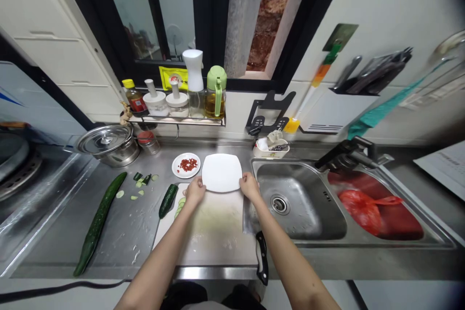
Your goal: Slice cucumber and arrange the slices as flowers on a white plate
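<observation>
Head view. Both hands hold a white plate [221, 172] at the far end of the cutting board [214, 225]. Left hand [195, 191] grips the plate's near-left edge, right hand [249, 186] the near-right edge; fingers curl around the rim, thumbs on top (fingertips under the rim hidden). Plate looks level, partly over the board and partly over the steel desk [119, 232].

Handling note: best to keep the plate flat and held evenly from both sides, clear of the small dish [186, 165] of red bits just to its left and of the sink [298, 203] edge on the right.

Cucumber slices [179, 206] lie on the board by the left wrist; a cut cucumber piece [168, 200] sits at the board's left edge, a whole cucumber [100, 223] farther left. Knife [262, 256] lies at the board's right near corner, handle toward the person.

Hard to read: whether the plate rests on the board or is lifted off it cannot be told. Knife blade mostly lost behind the right forearm. Red bag [366, 208] in the far basin, contents unclear.
</observation>
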Demonstrator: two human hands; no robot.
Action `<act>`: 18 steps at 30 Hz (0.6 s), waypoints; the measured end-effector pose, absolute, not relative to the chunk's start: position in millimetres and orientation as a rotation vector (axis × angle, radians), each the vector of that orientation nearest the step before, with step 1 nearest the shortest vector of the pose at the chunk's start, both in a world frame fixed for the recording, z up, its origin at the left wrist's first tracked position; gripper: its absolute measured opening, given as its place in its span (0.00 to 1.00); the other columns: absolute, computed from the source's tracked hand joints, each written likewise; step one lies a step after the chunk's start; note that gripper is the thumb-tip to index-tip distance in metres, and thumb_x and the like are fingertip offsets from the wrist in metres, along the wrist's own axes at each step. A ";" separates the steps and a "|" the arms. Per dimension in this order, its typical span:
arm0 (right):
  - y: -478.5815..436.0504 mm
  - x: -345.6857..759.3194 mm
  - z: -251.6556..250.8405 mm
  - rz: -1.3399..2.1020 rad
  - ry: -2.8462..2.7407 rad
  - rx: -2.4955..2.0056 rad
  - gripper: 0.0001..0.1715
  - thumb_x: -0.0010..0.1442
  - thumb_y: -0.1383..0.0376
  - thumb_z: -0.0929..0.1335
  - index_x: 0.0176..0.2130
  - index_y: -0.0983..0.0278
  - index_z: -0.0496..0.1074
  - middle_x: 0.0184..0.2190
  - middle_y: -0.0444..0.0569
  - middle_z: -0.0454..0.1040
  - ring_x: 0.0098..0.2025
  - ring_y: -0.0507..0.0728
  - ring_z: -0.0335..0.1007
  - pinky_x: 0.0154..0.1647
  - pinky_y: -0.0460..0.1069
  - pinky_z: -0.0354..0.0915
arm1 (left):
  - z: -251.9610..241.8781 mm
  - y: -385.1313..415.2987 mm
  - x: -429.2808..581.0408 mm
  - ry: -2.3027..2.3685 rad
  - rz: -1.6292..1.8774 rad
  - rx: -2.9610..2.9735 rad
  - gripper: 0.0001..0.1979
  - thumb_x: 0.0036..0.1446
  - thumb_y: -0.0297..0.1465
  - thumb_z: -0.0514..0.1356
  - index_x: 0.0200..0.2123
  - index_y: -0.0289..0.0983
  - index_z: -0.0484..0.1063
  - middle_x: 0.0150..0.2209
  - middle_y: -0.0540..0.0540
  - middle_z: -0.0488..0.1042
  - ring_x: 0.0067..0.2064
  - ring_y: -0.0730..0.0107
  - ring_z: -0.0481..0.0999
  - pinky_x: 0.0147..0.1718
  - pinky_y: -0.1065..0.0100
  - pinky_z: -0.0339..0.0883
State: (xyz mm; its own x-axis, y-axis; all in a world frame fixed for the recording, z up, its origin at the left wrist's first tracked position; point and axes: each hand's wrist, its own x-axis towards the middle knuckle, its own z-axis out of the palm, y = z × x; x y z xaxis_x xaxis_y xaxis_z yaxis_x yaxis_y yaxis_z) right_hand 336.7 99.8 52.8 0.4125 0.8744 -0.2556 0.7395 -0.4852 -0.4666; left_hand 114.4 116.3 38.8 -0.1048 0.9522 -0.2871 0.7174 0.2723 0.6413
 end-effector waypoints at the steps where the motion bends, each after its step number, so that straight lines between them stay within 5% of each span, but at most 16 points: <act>1: 87.6 334.6 52.6 0.687 -1.410 -2.330 0.17 0.59 0.70 0.61 0.47 0.67 0.70 0.35 0.50 0.76 0.39 0.54 0.70 0.39 0.46 0.57 | 38.2 105.5 108.8 1.867 0.477 1.513 0.18 0.50 0.26 0.57 0.46 0.41 0.72 0.32 0.51 0.77 0.40 0.64 0.76 0.43 0.65 0.61; 8: 1.4 311.0 33.7 0.735 -1.370 -2.203 0.14 0.58 0.69 0.60 0.42 0.66 0.69 0.26 0.44 0.70 0.30 0.53 0.66 0.31 0.44 0.55 | 15.3 24.8 70.7 1.709 0.611 1.512 0.17 0.51 0.26 0.56 0.46 0.36 0.71 0.29 0.51 0.72 0.31 0.69 0.74 0.33 0.70 0.64; 18: -27.7 294.4 18.7 0.805 -1.368 -2.293 0.14 0.58 0.72 0.60 0.43 0.67 0.69 0.25 0.43 0.70 0.29 0.53 0.65 0.31 0.45 0.53 | 8.1 -7.4 61.9 1.770 0.536 1.490 0.16 0.51 0.23 0.56 0.44 0.36 0.70 0.27 0.51 0.72 0.33 0.68 0.75 0.35 0.70 0.64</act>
